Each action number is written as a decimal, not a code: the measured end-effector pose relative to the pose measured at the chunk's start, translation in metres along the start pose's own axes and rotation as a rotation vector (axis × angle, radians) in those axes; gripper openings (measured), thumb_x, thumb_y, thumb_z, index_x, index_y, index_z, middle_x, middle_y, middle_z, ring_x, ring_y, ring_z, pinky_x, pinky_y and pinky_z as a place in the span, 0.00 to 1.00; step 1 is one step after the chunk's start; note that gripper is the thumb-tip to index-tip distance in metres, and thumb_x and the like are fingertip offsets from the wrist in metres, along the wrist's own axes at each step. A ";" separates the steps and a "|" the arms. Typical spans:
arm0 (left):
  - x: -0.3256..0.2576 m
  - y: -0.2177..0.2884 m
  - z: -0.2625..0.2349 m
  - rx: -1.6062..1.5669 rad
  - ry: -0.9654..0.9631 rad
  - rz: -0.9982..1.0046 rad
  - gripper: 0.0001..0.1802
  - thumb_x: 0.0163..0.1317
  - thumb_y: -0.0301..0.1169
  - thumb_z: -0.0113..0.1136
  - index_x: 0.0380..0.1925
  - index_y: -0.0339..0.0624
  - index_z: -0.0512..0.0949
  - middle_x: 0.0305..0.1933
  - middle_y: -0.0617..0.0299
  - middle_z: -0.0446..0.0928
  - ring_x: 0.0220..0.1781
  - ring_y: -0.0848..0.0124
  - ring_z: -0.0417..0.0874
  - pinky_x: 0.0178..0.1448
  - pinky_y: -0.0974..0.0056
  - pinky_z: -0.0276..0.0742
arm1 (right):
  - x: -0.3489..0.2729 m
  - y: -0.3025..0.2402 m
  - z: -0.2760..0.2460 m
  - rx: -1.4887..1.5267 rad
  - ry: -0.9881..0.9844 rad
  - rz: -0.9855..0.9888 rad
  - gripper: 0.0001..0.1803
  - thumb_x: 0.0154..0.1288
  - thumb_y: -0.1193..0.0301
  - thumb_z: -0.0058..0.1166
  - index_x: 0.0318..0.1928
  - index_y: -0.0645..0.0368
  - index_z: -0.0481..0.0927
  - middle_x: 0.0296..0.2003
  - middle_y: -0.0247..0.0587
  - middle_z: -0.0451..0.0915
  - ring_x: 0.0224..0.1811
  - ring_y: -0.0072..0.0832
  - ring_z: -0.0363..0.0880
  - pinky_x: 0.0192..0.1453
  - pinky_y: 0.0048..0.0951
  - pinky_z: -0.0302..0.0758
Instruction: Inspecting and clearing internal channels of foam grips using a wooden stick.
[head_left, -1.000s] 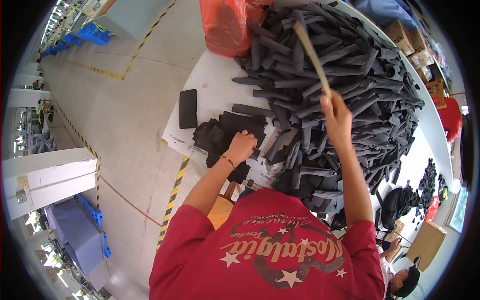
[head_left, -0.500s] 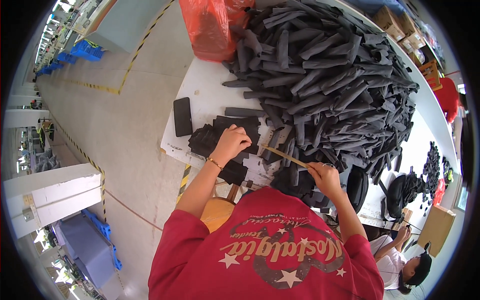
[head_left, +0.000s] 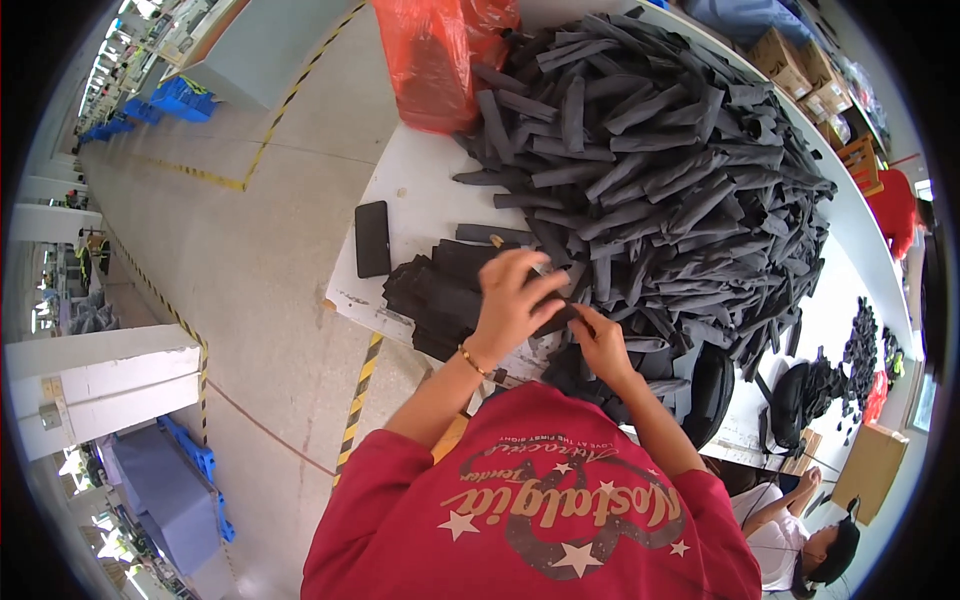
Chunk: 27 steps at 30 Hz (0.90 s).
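My left hand (head_left: 515, 305) is raised over the near part of the table, its fingers spread and slightly blurred. Close by on the right, my right hand (head_left: 603, 345) pinches the end of a dark fabric strip (head_left: 560, 318), which runs up behind my left fingers. A small yellowish tip (head_left: 497, 240), apparently of a thin stick, pokes out beyond my left hand; the rest of it is hidden. Left of my hands lies a layered stack of flat black fabric pieces (head_left: 430, 290). A single grey fabric tube (head_left: 485, 233) rests just beyond that stack.
A large heap of dark fabric tubes (head_left: 670, 170) covers much of the white table (head_left: 400, 180). A black phone (head_left: 372, 238) lies near its left edge, with a red plastic bag (head_left: 430, 70) behind. A black bag (head_left: 710, 390) sits at right; a person in white (head_left: 785, 530) is beyond.
My right hand moved left and now pinches a dark fabric strip; the thin stick it held is mostly out of sight. My left hand moved right and its fingers spread.
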<state>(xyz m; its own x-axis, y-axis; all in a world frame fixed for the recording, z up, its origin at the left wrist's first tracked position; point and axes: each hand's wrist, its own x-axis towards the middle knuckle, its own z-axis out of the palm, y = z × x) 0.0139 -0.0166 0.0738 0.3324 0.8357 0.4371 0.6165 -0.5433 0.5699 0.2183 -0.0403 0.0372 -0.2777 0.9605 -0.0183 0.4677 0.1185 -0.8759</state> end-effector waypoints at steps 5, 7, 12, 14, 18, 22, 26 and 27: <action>-0.032 -0.023 0.021 -1.633 0.639 -0.950 0.24 0.62 0.35 0.64 0.55 0.37 0.70 0.40 0.57 0.78 0.43 0.59 0.81 0.56 0.54 0.78 | -0.009 -0.024 0.021 0.065 -0.069 0.066 0.14 0.63 0.76 0.55 0.49 0.66 0.77 0.31 0.57 0.79 0.31 0.49 0.80 0.35 0.37 0.75; -0.029 -0.013 0.044 -1.792 0.795 -1.097 0.16 0.64 0.37 0.63 0.45 0.38 0.76 0.31 0.60 0.78 0.35 0.62 0.83 0.48 0.54 0.82 | -0.007 -0.024 0.035 0.012 0.009 -0.003 0.11 0.63 0.77 0.53 0.46 0.66 0.75 0.32 0.60 0.78 0.34 0.58 0.78 0.35 0.43 0.74; -0.003 -0.001 0.038 -1.730 0.942 -1.122 0.13 0.63 0.37 0.65 0.37 0.38 0.77 0.28 0.61 0.76 0.29 0.66 0.81 0.41 0.56 0.83 | -0.013 -0.028 0.045 -0.077 0.064 0.103 0.06 0.65 0.76 0.51 0.41 0.65 0.74 0.33 0.61 0.78 0.35 0.57 0.78 0.33 0.48 0.73; 0.005 -0.004 0.034 -1.553 0.988 -1.207 0.11 0.63 0.35 0.64 0.30 0.40 0.75 0.25 0.63 0.75 0.23 0.71 0.77 0.29 0.62 0.79 | -0.024 -0.022 0.043 -0.114 0.024 0.115 0.05 0.65 0.76 0.51 0.41 0.63 0.75 0.30 0.59 0.78 0.34 0.56 0.78 0.33 0.49 0.73; 0.000 -0.057 0.014 -1.153 1.186 -1.126 0.14 0.62 0.34 0.63 0.22 0.44 0.70 0.17 0.67 0.69 0.11 0.79 0.63 0.14 0.73 0.53 | -0.067 -0.006 0.022 -0.258 -0.192 -0.046 0.05 0.66 0.75 0.52 0.40 0.62 0.77 0.25 0.55 0.78 0.29 0.50 0.80 0.30 0.45 0.73; 0.028 -0.106 -0.079 -1.179 1.198 -0.838 0.11 0.63 0.35 0.61 0.25 0.44 0.73 0.19 0.71 0.68 0.13 0.84 0.58 0.18 0.76 0.50 | -0.106 0.003 -0.040 -0.118 -0.281 0.128 0.05 0.66 0.74 0.54 0.38 0.62 0.79 0.24 0.53 0.78 0.26 0.45 0.80 0.29 0.38 0.73; 0.024 -0.115 -0.048 -1.449 1.197 -0.944 0.11 0.66 0.37 0.60 0.32 0.42 0.74 0.25 0.66 0.72 0.20 0.79 0.67 0.23 0.75 0.62 | -0.056 -0.053 -0.032 -0.133 -0.084 0.050 0.04 0.64 0.75 0.55 0.37 0.64 0.78 0.25 0.53 0.78 0.26 0.47 0.80 0.29 0.39 0.73; 0.023 -0.112 -0.036 -1.615 1.234 -1.024 0.11 0.67 0.38 0.59 0.34 0.42 0.73 0.27 0.64 0.73 0.23 0.77 0.71 0.27 0.74 0.68 | -0.049 -0.054 -0.025 -0.173 -0.024 -0.028 0.04 0.64 0.75 0.55 0.37 0.64 0.78 0.24 0.53 0.77 0.27 0.48 0.80 0.29 0.39 0.73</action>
<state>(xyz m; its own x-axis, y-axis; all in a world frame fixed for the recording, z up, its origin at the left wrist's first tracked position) -0.0732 0.0605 0.0449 -0.4611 0.6913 -0.5564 -0.8704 -0.2302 0.4352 0.2280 -0.0870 0.0974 -0.3114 0.9502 -0.0085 0.5965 0.1885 -0.7802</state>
